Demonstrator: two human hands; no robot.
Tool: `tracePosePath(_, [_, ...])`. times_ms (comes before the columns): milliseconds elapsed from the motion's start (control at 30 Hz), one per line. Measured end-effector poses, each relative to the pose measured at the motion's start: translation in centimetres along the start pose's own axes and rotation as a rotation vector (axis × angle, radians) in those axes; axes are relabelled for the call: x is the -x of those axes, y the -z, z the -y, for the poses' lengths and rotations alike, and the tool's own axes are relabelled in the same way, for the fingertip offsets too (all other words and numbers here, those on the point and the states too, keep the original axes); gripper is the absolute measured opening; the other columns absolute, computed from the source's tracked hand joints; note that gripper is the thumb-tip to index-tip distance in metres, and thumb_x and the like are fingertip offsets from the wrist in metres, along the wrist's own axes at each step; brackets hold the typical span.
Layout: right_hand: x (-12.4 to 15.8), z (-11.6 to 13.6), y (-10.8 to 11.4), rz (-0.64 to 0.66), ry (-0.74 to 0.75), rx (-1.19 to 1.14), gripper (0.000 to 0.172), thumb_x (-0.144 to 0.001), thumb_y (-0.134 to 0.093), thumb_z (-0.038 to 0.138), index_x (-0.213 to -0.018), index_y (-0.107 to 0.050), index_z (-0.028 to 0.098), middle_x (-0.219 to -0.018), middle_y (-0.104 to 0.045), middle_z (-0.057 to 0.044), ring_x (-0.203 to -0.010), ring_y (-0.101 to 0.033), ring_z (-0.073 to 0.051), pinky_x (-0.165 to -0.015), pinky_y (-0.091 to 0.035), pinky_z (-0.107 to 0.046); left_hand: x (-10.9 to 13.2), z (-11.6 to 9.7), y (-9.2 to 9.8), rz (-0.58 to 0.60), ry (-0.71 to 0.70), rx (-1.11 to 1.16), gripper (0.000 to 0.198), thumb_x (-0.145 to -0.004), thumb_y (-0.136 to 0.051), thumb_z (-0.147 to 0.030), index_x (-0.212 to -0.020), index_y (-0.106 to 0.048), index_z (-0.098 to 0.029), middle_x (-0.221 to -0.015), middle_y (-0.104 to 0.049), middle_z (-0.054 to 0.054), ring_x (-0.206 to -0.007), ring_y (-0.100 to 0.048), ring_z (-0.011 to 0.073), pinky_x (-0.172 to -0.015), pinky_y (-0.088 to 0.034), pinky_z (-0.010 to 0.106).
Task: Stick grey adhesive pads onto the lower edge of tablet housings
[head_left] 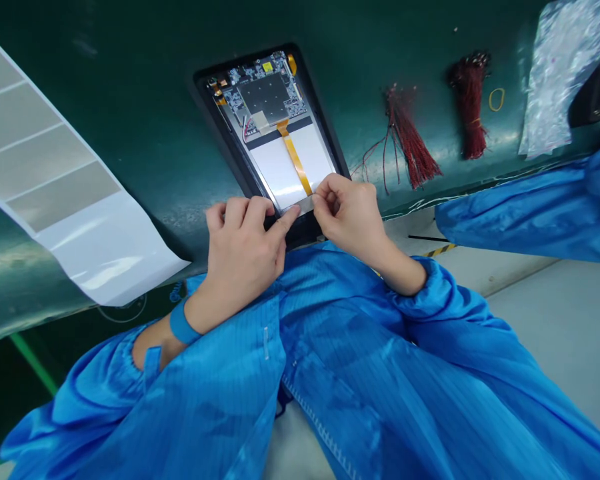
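Observation:
A tablet with its back off (324, 137) lies tilted on the green bench, its circuit board (265, 97) at the far end. Below the board, an orange flat cable (295, 159) runs down over a white battery (267, 167). Across the near end of the battery lies a thin grey strip of tape (305, 205). My right hand (353, 215) is closed, pinching the strip's right end. My left hand (246, 243) has curled fingers at the tablet's near left edge, and its thumb presses the strip's left part. The fingertips of both hands are partly hidden.
On the left, a white sheet with grey rectangular stickers (55, 153) curls over the bench edge. To the right lie two bundles of dark red wires (413, 140), a yellow rubber band (497, 100) and clear plastic bags (550, 87). Another person's blue sleeve (530, 213) reaches in at right.

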State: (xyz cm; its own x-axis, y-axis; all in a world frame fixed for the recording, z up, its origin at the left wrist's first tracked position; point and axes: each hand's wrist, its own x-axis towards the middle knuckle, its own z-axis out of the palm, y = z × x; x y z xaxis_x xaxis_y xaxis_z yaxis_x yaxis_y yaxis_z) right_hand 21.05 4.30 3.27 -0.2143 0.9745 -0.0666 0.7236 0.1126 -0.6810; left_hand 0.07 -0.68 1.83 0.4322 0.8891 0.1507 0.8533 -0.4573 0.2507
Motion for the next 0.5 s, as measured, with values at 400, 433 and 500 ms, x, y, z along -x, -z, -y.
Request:
tracePosePath(400, [-0.8, 1.0, 0.0, 0.132, -0.036, 0.398, 0.009, -0.099, -0.056, 0.017, -0.099, -0.065, 0.017, -0.082, -0.068, -0.007, -0.071, -0.056, -0.020, -0.069, -0.032, -0.033, 0.1, 0.1, -0.1, 0.018, 0.023, 0.059, 0.049, -0.103, -0.057, -0.019, -0.148, -0.073, -0.032, -0.124, -0.066, 0.017, -0.117, -0.056, 0.0376, -0.096, -0.042, 0.056])
tracePosePath(433, [-0.9, 0.9, 0.4, 0.142, -0.052, 0.423, 0.009, -0.099, -0.058, 0.017, -0.100, -0.066, 0.017, -0.084, -0.068, -0.008, -0.073, -0.058, -0.021, -0.071, -0.033, -0.034, 0.1, 0.1, 0.0, 0.010, 0.022, 0.051, 0.049, -0.103, -0.057, -0.019, -0.147, -0.074, -0.032, -0.125, -0.065, 0.017, -0.118, -0.056, 0.0377, -0.096, -0.043, 0.056])
tracePosePath(500, [-0.9, 0.6, 1.2, 0.125, -0.062, 0.457, 0.008, -0.100, -0.059, 0.018, -0.103, -0.067, 0.017, -0.090, -0.069, -0.011, -0.078, -0.061, -0.023, -0.074, -0.037, -0.035, -0.1, 0.1, 0.1, -0.008, 0.025, 0.055, 0.046, -0.103, -0.059, -0.021, -0.145, -0.075, -0.032, -0.128, -0.064, 0.018, -0.122, -0.056, 0.0390, -0.098, -0.043, 0.058])
